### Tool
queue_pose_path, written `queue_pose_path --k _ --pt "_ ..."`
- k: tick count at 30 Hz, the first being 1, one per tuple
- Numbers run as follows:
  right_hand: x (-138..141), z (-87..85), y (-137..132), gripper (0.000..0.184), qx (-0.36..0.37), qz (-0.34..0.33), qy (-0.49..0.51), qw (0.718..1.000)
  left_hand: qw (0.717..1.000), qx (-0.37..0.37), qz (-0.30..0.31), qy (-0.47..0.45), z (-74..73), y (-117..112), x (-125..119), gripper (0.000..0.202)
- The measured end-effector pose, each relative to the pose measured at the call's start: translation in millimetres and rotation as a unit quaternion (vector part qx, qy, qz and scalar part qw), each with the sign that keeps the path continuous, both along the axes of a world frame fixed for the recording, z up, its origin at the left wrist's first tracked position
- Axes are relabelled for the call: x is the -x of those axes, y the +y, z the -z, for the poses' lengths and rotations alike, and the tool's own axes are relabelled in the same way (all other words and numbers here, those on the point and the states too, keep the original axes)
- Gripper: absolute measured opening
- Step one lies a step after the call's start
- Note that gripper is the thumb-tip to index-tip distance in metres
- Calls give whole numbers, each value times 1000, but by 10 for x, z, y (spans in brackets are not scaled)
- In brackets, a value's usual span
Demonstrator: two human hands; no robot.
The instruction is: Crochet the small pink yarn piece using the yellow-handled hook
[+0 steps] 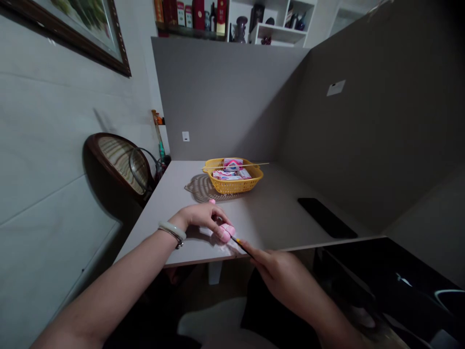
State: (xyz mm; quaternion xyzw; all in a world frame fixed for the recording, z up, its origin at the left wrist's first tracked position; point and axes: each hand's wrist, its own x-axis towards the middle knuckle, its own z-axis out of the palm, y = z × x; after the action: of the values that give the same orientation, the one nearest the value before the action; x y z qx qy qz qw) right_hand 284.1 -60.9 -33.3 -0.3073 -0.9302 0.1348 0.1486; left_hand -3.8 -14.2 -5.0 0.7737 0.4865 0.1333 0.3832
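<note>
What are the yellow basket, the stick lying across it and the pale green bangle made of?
The yellow basket looks like moulded plastic: even colour, slight gloss, open lattice walls. The stick looks like bare wood or bamboo, pale and matte, though it's too thin to be sure. The bangle looks like polished jade or glass: milky green with a smooth sheen. The look doesn't settle which.

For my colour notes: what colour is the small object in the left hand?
The small object is pink, best seen in the head view.

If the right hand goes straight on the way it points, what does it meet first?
The pink soft object in the left hand; the thin black stick in the right hand nearly touches it, though depth is unclear.
</note>
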Motion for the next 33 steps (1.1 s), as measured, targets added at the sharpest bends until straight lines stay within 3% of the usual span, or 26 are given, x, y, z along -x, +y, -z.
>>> queue_pose_path --k 4,10,16,22,29,33 --pt "-118 -77 -54 53 6 8 -16 1000 1000 -7 17 0 23 23 14 51" --pt "80 33 -18 54 -10 9 -4 1000 1000 -7 3 -15 45 26 36 50" --pt "-167 7 -57 52 28 7 14 999 1000 -4 2 -12 22 11 8 52" --pt "126 64 -16 54 6 21 21 1000 1000 -13 -14 1 16 11 29 51" --pt "-76 -13 -74 52 33 19 24 999 1000 -3 -4 -5 6 9 7 50" --pt "91 45 -55 56 -6 33 6 999 1000 -12 -11 -1 12 18 9 48"
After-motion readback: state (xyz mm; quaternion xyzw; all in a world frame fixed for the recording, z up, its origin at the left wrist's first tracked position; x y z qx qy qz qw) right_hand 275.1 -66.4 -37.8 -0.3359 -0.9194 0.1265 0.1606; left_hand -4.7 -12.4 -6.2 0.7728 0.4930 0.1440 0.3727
